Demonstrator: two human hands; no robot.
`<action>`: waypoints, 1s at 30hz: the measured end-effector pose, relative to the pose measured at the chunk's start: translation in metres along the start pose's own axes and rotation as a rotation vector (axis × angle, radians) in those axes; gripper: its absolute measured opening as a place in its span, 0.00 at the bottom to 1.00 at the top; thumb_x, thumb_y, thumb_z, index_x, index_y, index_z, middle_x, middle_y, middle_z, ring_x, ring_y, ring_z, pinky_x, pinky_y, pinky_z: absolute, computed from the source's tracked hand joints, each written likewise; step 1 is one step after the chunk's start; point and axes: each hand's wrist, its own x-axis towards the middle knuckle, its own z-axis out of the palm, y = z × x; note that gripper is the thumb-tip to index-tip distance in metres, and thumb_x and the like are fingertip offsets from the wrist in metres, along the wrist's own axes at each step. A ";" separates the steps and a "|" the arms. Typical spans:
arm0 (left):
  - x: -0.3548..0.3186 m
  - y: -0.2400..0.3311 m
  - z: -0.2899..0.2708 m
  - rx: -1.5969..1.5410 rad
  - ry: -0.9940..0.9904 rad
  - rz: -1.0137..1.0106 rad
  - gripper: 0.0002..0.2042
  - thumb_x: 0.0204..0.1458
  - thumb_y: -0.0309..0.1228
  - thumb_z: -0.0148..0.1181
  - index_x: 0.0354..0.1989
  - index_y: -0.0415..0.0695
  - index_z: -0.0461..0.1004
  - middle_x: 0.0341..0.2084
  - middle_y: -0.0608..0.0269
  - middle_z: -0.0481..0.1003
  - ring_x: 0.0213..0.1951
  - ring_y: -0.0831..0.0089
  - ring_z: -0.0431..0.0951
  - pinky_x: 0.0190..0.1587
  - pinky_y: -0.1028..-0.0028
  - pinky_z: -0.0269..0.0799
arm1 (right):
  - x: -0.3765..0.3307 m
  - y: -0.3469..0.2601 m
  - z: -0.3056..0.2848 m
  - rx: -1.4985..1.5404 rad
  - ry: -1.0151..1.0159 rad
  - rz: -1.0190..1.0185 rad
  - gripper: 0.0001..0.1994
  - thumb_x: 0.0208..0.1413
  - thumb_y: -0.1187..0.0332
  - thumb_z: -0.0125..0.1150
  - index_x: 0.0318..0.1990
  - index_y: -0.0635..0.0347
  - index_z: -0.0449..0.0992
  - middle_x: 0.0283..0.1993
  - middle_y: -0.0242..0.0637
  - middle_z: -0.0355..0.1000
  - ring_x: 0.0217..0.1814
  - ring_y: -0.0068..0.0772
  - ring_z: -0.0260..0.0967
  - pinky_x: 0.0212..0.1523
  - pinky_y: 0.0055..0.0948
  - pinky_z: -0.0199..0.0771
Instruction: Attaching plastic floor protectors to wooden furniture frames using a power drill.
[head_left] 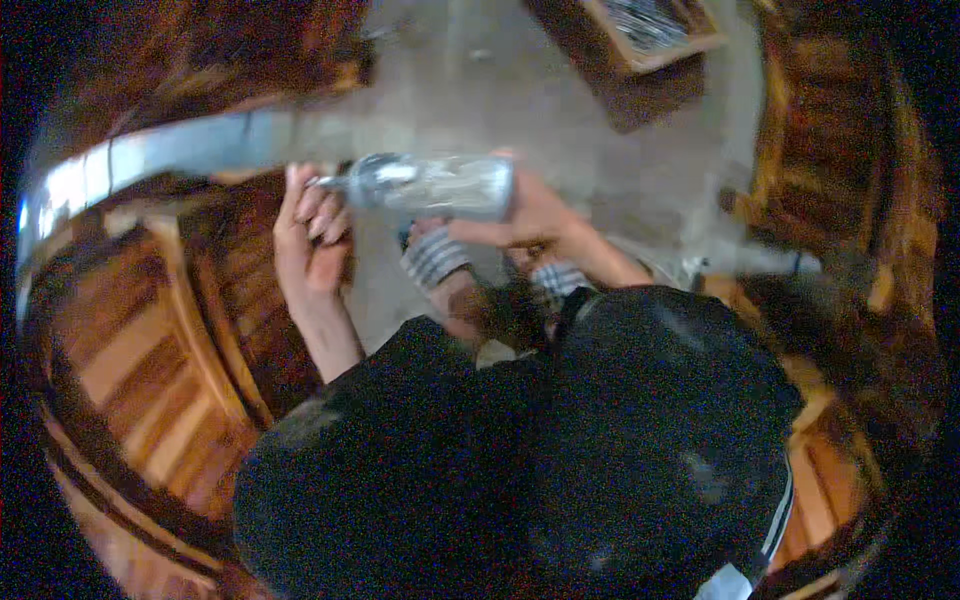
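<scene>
Above the grey concrete floor (560, 110), one clear plastic bottle (435, 186) lies sideways between two hands, its cap end pointing left. Right hand (535, 215) wraps the bottle's base, fingers curled around it. Left hand (308, 235) sits at the cap end, fingers bent and pressed together near the neck; whether they pinch it is unclear through blur. One long grey metal bar (170, 150) curves leftward beside it. Two striped slippers (437, 256) show below. One wooden crate (650, 35) stands at top.
</scene>
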 end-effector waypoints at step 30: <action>-0.026 -0.039 0.127 0.317 -0.626 -0.645 0.14 0.57 0.42 0.52 0.42 0.44 0.69 0.12 0.77 0.55 0.14 0.85 0.54 0.15 0.83 0.47 | -0.082 -0.075 -0.079 0.494 0.098 -0.078 0.19 0.39 0.65 0.57 0.39 0.67 0.68 0.33 0.35 0.67 0.29 0.24 0.62 0.30 0.20 0.59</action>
